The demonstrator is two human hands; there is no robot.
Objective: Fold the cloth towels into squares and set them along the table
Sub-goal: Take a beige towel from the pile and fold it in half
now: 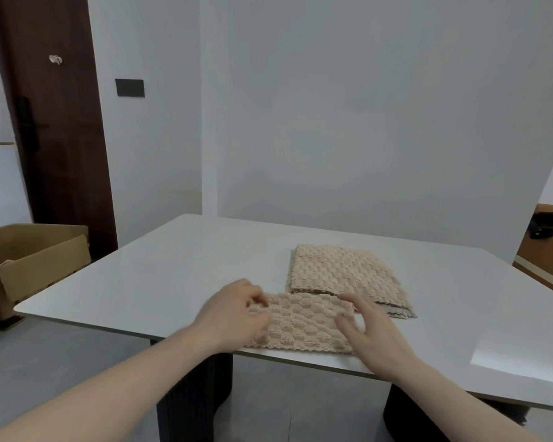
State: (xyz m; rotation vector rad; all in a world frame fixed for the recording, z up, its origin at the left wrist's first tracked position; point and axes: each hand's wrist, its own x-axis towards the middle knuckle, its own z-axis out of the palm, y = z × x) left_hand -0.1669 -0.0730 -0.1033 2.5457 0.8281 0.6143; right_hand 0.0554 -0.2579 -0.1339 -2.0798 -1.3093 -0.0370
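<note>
We look down on a white table (160,275) with a smooth, faintly glossy top, rounded corners and a thin dark edge, standing on dark legs over a grey floor. At the table's near edge lies a beige towel (304,323), waffle-textured and folded flat, its front hem running along that edge. Our left hand (237,314) rests on the towel's left end with the fingers curled in and touching the cloth; we cannot tell whether they pinch it. Our right hand (371,333) hovers over the towel's right end, fingers spread wide and slightly blurred, gripping nothing. Just beyond the towel, farther in on the table, sits a stack (345,275) of folded beige towels, its near corner almost touching the towel under our hands. Behind the table rise plain pale walls, one carrying a small dark switch plate (129,88). Left of the table stands a dark brown door (58,122), and below it, beside the table's left edge, open cardboard boxes (29,260) sit on the floor. A bright patch of light falls on the table's right near corner.
</note>
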